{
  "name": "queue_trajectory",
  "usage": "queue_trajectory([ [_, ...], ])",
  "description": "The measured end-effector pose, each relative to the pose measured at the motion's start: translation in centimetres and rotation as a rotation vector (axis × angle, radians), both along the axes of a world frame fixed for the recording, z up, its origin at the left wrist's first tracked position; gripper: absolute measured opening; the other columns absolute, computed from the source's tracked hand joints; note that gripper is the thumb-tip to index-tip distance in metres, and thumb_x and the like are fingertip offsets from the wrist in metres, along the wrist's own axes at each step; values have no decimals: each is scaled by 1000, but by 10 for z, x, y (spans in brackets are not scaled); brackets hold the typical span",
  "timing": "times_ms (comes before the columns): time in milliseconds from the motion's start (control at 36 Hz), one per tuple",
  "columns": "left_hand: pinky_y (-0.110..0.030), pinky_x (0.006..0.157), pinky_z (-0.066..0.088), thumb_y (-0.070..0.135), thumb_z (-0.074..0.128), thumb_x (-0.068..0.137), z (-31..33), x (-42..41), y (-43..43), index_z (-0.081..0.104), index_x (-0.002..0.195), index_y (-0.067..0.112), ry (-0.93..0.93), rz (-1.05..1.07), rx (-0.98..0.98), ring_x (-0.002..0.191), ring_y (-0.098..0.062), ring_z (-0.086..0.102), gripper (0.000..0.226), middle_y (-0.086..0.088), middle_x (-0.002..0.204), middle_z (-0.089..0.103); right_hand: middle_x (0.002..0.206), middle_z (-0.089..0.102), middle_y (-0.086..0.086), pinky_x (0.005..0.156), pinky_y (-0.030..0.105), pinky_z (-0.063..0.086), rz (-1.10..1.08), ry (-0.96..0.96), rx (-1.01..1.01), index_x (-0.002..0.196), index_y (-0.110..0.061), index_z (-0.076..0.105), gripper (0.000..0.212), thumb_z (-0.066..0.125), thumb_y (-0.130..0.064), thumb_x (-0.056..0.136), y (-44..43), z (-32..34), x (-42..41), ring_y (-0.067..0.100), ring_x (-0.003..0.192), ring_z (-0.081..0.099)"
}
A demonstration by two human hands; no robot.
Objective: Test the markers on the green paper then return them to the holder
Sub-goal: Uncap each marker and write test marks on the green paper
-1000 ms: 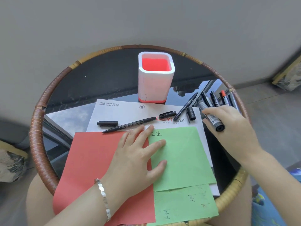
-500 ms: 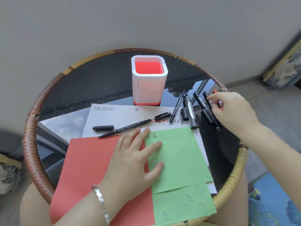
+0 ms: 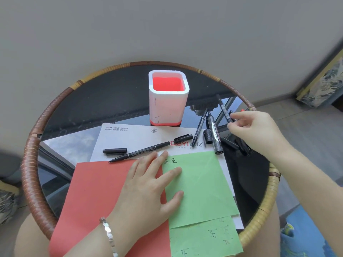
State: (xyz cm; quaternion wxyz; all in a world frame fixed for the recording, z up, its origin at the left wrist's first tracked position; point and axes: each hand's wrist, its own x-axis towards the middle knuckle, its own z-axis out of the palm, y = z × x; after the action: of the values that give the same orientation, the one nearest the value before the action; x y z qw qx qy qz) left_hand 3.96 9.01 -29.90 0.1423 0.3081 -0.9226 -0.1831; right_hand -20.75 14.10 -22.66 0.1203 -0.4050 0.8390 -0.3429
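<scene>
Right hand (image 3: 259, 132) has swapped the thick marker (image 3: 215, 138), now lying to its left, for a thin marker (image 3: 223, 108) it pinches, likely next to test. Left hand (image 3: 148, 184) rests flat on the green paper (image 3: 200, 182), the holder (image 3: 168, 108) beyond it.

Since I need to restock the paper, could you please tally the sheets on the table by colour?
Red: 1, the red sheet
Green: 2, the upper green sheet and the lower green sheet
White: 1, the white printed sheet
Total: 4
</scene>
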Motion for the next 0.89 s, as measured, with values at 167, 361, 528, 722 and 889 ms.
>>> queue_trajectory([
  [167, -39, 101, 23, 54, 46, 75, 1, -1, 0, 63, 109, 35, -5, 6, -13, 122, -26, 41, 43, -5, 131, 55, 49, 61, -9, 48, 12, 45, 133, -381, -270, 73, -16, 58, 12, 62, -18, 83, 20, 13, 43, 2, 44, 52],
  [361, -41, 101, 24, 53, 48, 74, 0, -2, 1, 63, 109, 34, -6, 7, -11, 121, -27, 43, 42, -6, 130, 55, 58, 68, 3, 59, 23, 55, 199, -557, -348, 72, -11, 57, 15, 54, -15, 86, 14, -12, 78, 15, 56, 67],
  [528, -41, 100, 25, 53, 49, 72, 0, -1, -1, 64, 108, 33, -11, 11, -31, 120, -31, 48, 43, -7, 129, 56, 68, 72, 0, 58, 22, 54, 217, -625, -314, 82, -9, 62, 10, 55, -14, 88, -7, -26, 90, 15, 62, 69],
  [722, -43, 99, 26, 53, 48, 73, 0, -2, -1, 64, 108, 32, -20, 6, -48, 120, -31, 49, 44, -8, 129, 56, 43, 61, -1, 50, 18, 47, 26, -475, -375, 59, -10, 57, 26, 70, -23, 77, -19, -39, 94, 9, 41, 56],
  [889, -42, 101, 26, 52, 48, 73, -1, -1, -1, 64, 109, 31, -17, 0, -47, 121, -31, 47, 44, -8, 129, 55, 43, 51, 20, 47, 22, 38, -123, -308, -433, 53, 4, 42, 39, 64, -12, 80, -21, -55, 99, 5, 31, 43],
])
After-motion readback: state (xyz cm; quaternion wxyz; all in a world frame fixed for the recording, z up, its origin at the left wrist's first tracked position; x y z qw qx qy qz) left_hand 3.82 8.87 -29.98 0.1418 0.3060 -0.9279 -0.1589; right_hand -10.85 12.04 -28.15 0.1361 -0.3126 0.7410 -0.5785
